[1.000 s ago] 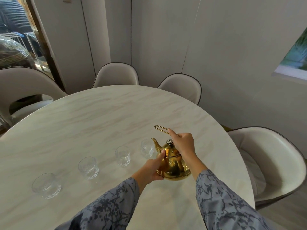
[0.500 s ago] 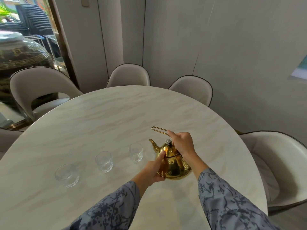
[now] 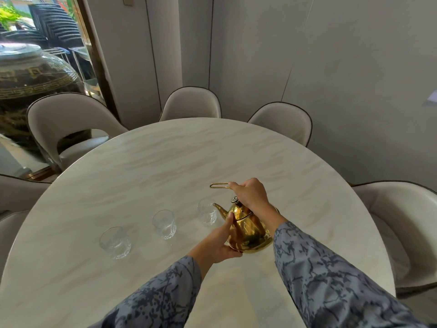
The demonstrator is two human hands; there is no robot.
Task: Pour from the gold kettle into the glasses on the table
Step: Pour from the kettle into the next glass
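The gold kettle (image 3: 249, 229) is held just above the marble table (image 3: 165, 166), its spout pointing left over the rim of the nearest clear glass (image 3: 207, 212). My right hand (image 3: 250, 194) grips the wire handle above the lid. My left hand (image 3: 218, 242) cups the kettle's lower left side, thumb up along its body. Two more clear glasses stand in a row to the left: a middle glass (image 3: 164, 224) and a far-left glass (image 3: 115, 242). All three look empty; no stream of liquid is visible.
Cream padded chairs ring the round table: one at the left (image 3: 68, 124), two at the back (image 3: 191, 105) (image 3: 283, 121), one at the right (image 3: 402, 223). A large dark jar (image 3: 28, 86) stands behind glass at the left.
The kettle's spout has come over the rim of the nearest glass, and the camera has turned left. A fourth glass at the far left has left the frame.
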